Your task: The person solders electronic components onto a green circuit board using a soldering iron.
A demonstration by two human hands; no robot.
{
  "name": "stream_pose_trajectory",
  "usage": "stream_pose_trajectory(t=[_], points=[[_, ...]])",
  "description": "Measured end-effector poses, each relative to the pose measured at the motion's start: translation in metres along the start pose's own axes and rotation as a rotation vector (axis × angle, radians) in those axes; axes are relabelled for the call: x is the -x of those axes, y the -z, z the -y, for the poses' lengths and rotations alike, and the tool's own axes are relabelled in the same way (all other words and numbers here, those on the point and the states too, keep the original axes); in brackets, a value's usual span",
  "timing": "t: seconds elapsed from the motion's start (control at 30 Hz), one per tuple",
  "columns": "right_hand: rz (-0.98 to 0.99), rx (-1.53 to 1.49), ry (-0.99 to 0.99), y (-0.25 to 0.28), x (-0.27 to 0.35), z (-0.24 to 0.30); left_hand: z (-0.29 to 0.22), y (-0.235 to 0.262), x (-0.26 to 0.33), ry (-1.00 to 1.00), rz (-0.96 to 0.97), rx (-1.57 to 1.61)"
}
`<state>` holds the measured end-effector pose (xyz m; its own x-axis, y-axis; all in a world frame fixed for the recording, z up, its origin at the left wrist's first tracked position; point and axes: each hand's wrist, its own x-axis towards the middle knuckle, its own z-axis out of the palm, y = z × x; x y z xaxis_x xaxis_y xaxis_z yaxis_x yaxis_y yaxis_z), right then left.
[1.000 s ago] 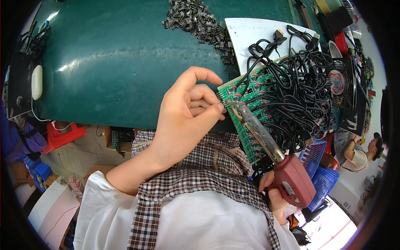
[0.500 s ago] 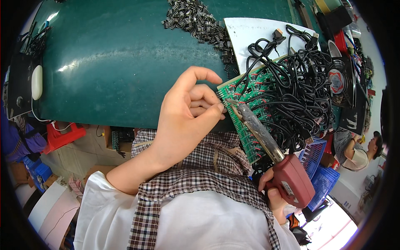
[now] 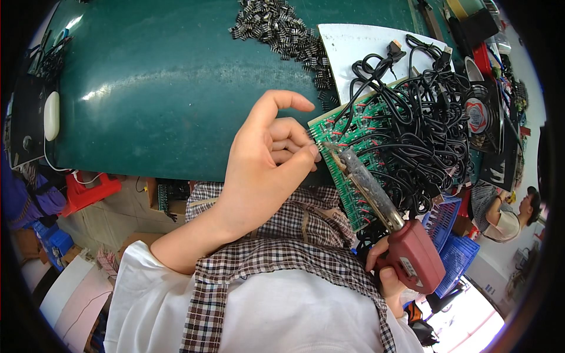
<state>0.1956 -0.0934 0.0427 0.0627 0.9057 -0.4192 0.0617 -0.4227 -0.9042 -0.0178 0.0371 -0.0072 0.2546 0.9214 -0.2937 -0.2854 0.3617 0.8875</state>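
Note:
My right hand [image 3: 388, 279] is wrapped round the dark red handle of a soldering iron [image 3: 414, 257]. The iron's worn metal barrel slants up and left, its tip at the left edge of a green circuit board panel [image 3: 347, 191]. At that same edge is my left hand [image 3: 259, 147], thumb and curled fingers pinched together, index finger arched above. Whatever sits between those fingertips is too small or hidden to name. Black cables with plugs [image 3: 412, 135] lie coiled over the panel, and short red wires stand on it.
Small black pin parts [image 3: 276, 32] are heaped at the far side of the green table [image 3: 159, 106]. A white sheet [image 3: 353, 50] lies under the panel's far end. Blue baskets [image 3: 456, 259] stand at the right, near another person [image 3: 503, 217]. A white mouse-shaped object [image 3: 52, 116] sits far left.
The soldering iron's tip and barrel have shifted very slightly to the right along with the panel. My left hand has barely moved, its pinch still at the panel's edge.

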Motion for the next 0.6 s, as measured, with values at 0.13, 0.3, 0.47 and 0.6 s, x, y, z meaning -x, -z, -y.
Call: stream_pose_trajectory(t=[0.13,0.3,0.47,0.6], points=[[-0.038,-0.029,0.031,-0.007,-0.003,0.003,0.000,-0.001,0.000,0.003,-0.003,-0.009],[-0.059,0.021,0.052,-0.001,0.007,-0.011,-0.002,0.000,0.000,-0.006,0.003,-0.018],[-0.021,-0.027,0.008,-0.003,-0.002,-0.001,0.002,-0.001,0.002,-0.019,-0.016,-0.032],[-0.102,-0.077,0.008,-0.013,-0.002,0.001,0.003,0.000,0.001,-0.025,-0.017,-0.020]])
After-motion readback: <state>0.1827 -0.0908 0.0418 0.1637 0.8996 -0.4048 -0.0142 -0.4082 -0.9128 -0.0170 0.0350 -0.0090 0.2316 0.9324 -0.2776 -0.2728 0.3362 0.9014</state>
